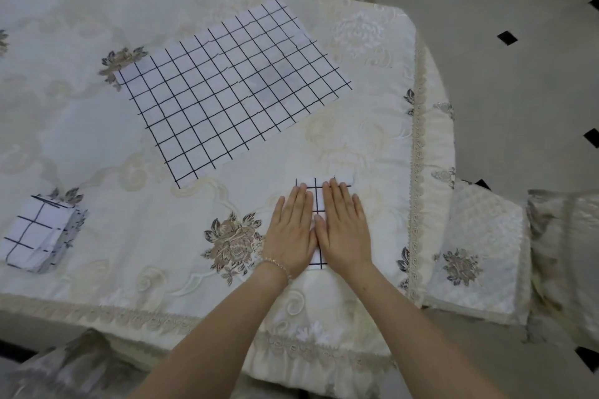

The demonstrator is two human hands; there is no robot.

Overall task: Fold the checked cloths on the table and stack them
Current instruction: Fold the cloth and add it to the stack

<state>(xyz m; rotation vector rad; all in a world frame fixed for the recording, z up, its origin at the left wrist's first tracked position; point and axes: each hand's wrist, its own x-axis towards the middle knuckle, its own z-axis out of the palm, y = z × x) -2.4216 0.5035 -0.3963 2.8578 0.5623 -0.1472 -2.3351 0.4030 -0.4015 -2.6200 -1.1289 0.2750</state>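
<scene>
A small folded checked cloth (319,200) lies flat on the table directly beneath both hands, only its far edge, a strip between the hands and a bit near the wrists showing. The left hand (291,230) lies palm down on the cloth's left half with its fingers straight and together, pressing rather than gripping; a beaded bracelet (275,264) circles its wrist. The right hand (343,226) lies just beside it, thumbs touching, equally flat with fingers extended over the cloth's right half, curled around nothing. Beyond the fingertips and a little to the left, an unfolded checked cloth (233,90) is spread out flat, white with a black grid, set at an angle to the table's edge and well apart from the hands. Far off to the left of the left hand, near the table's near-left side, sits a stack of folded checked cloths (40,233), its layered edges visible on the right side. All three rest on a cream embroidered tablecloth (97,139) with floral motifs and a lace border. To the right of the right hand, past the table's edge, a quilted chair seat (479,252) stands just beside the table, and beyond it a pale tiled floor (502,74) with small black diamond insets
</scene>
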